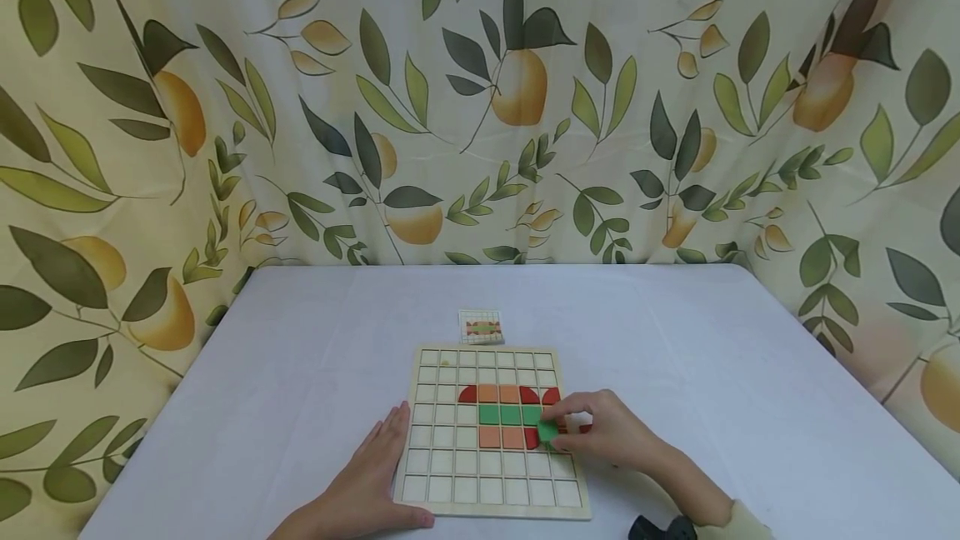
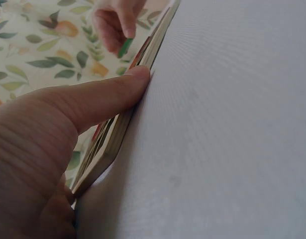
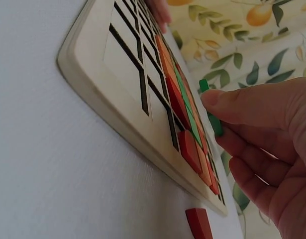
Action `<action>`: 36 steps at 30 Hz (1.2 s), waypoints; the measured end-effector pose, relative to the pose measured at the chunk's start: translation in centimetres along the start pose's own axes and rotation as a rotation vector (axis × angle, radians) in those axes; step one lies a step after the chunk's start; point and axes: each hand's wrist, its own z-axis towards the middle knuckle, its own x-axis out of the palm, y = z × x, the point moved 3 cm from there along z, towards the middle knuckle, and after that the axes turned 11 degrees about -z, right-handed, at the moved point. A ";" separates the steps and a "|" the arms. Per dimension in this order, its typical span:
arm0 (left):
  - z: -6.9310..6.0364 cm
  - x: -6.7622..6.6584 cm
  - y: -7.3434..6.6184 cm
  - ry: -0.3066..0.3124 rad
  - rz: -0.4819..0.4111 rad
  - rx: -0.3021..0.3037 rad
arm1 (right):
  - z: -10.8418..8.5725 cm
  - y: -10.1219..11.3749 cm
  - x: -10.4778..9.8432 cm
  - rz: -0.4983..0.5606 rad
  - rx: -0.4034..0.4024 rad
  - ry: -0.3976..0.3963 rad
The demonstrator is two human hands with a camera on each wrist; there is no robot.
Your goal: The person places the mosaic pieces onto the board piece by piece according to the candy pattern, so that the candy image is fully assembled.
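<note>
A pale wooden grid board lies flat, with red, orange and green tiles set in rows of its cells. My right hand pinches a green square tile between thumb and fingers, held tilted just above the board's right part. Green tiles line the row beside it, between orange tiles and rounded red tiles. My left hand lies along the board's left edge with straight fingers. Its thumb presses the near edge by the corner.
Behind the board lies a small pattern card showing a coloured grid design. A loose red tile rests on the white tabletop by the board's right edge. A dark object sits by the right wrist. Leaf-patterned curtain surrounds the table.
</note>
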 end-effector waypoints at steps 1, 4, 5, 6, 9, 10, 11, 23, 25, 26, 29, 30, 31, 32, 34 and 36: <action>0.0 0.0 0.0 0.003 -0.002 -0.007 | 0.1 0.0 0.1 -0.006 -0.005 -0.006; 0.0 0.0 -0.1 0.006 -0.013 -0.012 | 0.6 0.2 0.4 0.000 -0.015 -0.016; 0.0 0.0 -0.1 0.006 -0.015 -0.012 | 0.8 0.3 0.5 0.009 -0.017 -0.018; 0.0 0.0 -0.1 0.007 -0.020 -0.012 | 1.0 0.4 0.6 0.008 -0.017 -0.023; 0.0 -0.1 -0.1 0.007 -0.021 -0.005 | 1.5 0.7 0.9 0.020 0.001 -0.031; 0.0 -0.1 -0.1 0.006 -0.017 -0.002 | 1.7 0.8 1.0 0.025 0.010 -0.031; 0.0 -0.1 -0.1 0.005 -0.012 0.001 | 1.9 0.9 1.1 0.024 0.016 -0.031; 0.0 -0.1 -0.2 0.007 -0.018 0.002 | 4.1 1.8 1.9 0.013 -0.016 -0.090; 0.0 -0.1 -0.2 0.007 -0.021 0.002 | 4.4 1.9 1.9 0.022 -0.033 -0.099; 0.0 -0.1 -0.2 0.007 -0.021 0.003 | 4.6 2.0 2.0 0.032 -0.039 -0.101; 0.0 -0.1 -0.2 0.005 -0.026 -0.006 | 5.2 2.1 2.2 0.045 -0.043 -0.102; 0.0 0.0 -0.2 0.006 -0.030 -0.011 | 5.4 2.2 2.4 0.042 -0.044 -0.102; 0.0 0.0 -0.2 0.006 -0.033 -0.015 | 5.5 2.2 2.5 0.044 -0.044 -0.100; 0.0 0.0 -0.2 0.007 -0.034 -0.020 | 5.7 2.3 2.7 0.049 -0.046 -0.099; 0.0 0.0 -0.2 0.012 -0.035 -0.029 | 6.1 2.4 2.9 0.063 -0.047 -0.094; 0.0 0.0 -0.3 0.015 -0.030 -0.026 | 6.3 2.5 3.2 0.080 -0.048 -0.092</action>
